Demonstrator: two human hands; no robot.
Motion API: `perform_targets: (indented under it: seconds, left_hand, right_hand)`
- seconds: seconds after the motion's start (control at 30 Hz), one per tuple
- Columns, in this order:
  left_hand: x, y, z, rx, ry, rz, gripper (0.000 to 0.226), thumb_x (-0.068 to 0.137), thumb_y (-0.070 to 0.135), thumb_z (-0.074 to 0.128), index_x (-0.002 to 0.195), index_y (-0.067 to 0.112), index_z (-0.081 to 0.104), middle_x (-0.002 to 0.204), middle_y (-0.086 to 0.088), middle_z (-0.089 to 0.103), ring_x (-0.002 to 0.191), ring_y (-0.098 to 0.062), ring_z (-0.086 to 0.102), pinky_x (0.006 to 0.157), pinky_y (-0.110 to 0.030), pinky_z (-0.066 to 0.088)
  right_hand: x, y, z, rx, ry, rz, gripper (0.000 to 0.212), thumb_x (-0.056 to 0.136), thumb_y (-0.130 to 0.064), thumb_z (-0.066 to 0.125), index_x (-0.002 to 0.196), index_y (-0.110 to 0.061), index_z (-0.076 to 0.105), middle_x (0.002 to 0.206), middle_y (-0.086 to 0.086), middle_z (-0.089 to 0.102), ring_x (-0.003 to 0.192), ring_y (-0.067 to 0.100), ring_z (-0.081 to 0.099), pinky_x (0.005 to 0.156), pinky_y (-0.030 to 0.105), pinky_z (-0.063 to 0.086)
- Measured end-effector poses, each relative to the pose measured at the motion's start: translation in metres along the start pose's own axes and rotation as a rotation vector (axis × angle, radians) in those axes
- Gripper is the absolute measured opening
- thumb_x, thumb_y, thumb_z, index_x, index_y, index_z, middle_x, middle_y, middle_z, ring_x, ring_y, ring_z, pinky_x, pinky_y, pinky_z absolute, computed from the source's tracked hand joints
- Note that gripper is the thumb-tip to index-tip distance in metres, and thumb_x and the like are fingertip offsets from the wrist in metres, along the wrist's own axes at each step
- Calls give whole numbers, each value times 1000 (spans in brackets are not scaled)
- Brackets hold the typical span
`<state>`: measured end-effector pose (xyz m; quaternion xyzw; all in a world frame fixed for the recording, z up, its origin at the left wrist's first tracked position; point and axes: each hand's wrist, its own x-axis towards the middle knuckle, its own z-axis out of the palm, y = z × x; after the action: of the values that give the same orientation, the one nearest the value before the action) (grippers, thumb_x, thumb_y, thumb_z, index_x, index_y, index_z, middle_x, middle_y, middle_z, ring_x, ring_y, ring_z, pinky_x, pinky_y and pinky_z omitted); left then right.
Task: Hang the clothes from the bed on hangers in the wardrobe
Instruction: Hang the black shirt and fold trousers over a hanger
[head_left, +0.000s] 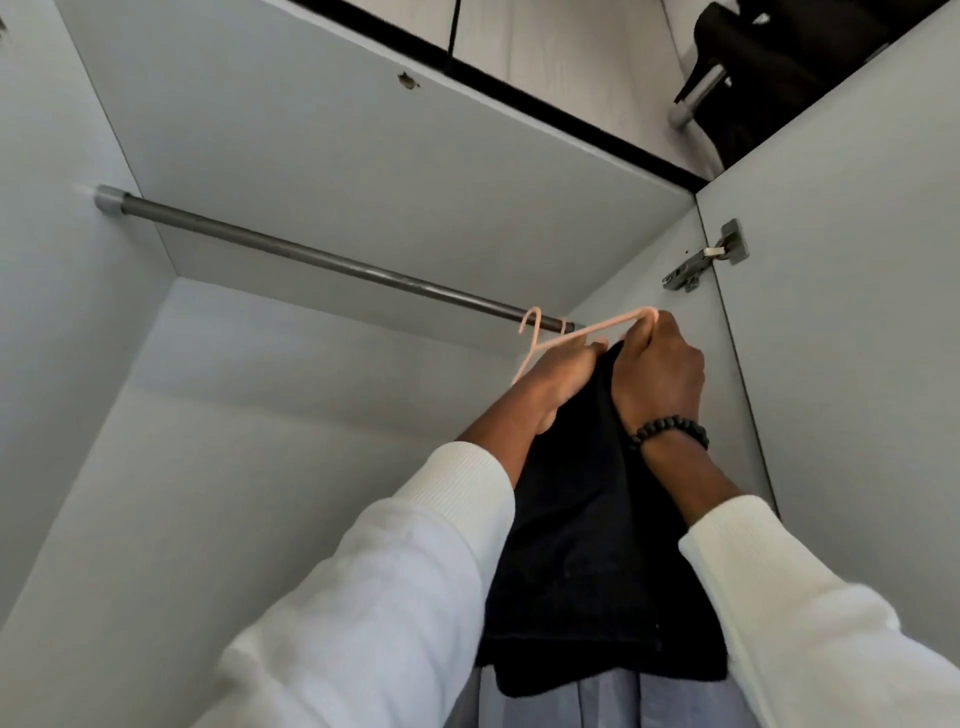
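The pink hanger is hanging by its hook on the right end of the grey wardrobe rail, close to the right wall, and a black garment is draping from it straight down between your two forearms. Your right hand is curling its fingers round the hanger's near shoulder and pinching it at the bend, with the top edge of the black cloth gathered just beneath the fist. Your left hand is lying against the left side of the garment, just under the hanger's sloping arm; its fingers are hidden behind the cloth, so you cannot tell whether they are gripping the fabric or only pressing on it. A black beaded bracelet is sitting on your right wrist, and white ribbed sleeves are covering both arms up to the wrists. Below the black garment, a strip of pale grey-blue cloth is showing at the near edge. The rail is running from a socket on the left wall across to the right, under the white top panel. On the right wall, a metal door hinge is sitting above your hands, and above it, beyond the panel's dark edge, a metal handle is showing.
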<state>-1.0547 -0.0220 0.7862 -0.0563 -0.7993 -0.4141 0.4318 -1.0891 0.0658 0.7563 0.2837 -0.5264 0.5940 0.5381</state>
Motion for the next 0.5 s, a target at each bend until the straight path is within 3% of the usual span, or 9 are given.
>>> perform_targets:
  seconds: [0.13, 0.3, 0.4, 0.5]
  left_hand:
    - [49, -8, -6, 100, 77, 135, 40, 94, 30, 45, 121, 8, 65, 116, -14, 69, 108, -28, 65, 99, -46, 52]
    - [107, -15, -3, 234, 79, 139, 40, 98, 23, 45, 127, -1, 59, 120, -20, 66, 92, -25, 61, 79, -38, 52]
    - [133, -25, 4, 281, 104, 119, 43, 97, 21, 49, 132, -4, 55, 118, -22, 67, 85, -21, 58, 63, -29, 46]
    - [155, -35, 7, 258, 138, 136, 37, 96, 17, 49, 125, -3, 59, 97, -15, 67, 74, -20, 59, 62, -30, 48]
  right_hand:
    - [14, 17, 44, 38, 68, -14, 39, 109, -29, 26, 118, -3, 55, 99, 24, 67, 93, 43, 60, 64, 33, 23]
    - [41, 43, 89, 65, 104, 0, 38, 109, -30, 25, 118, -5, 53, 99, 20, 67, 79, 33, 53, 64, 33, 25]
    - [57, 63, 112, 71, 88, -2, 39, 109, -32, 25, 118, -6, 52, 101, 20, 67, 89, 39, 59, 66, 34, 27]
    - [68, 76, 126, 79, 89, -13, 38, 109, -33, 25, 116, -7, 52, 100, 20, 66, 92, 42, 60, 64, 35, 26]
